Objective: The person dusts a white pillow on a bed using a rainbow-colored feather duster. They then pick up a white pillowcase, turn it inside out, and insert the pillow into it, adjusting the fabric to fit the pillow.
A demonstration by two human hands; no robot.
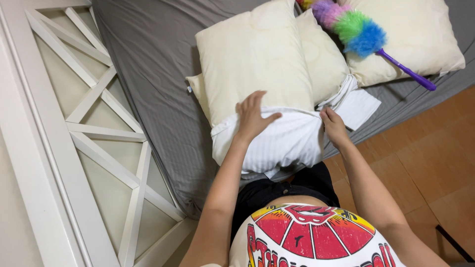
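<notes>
Pillow (255,59) and white striped pillowcase (282,141) sit at the near edge of the bed, right in front of you, with the cream pillow partly inside the case and its upper end sticking out toward the middle of the mattress. Your left hand (253,117) lies flat on top where the case's mouth meets the pillow, fingers spread and thumb out to the side, pressing down rather than gripping. Your right hand (334,126) is closed on the right edge of the pillowcase, pinching the fabric at its open end.

Just beside that hand, a folded white cloth (358,106) rests on the grey bedsheet (153,59). A second bare pillow (324,57) lies against the right side of the one you handle, partly under it. A third pillow (420,34) sits farther right near the bed's edge, and a rainbow-coloured feather duster (356,29) with a purple handle lies across it and the second pillow. To your left stands a white headboard (99,128) with crossed slats. Tan floor tiles (425,153) show at right.
</notes>
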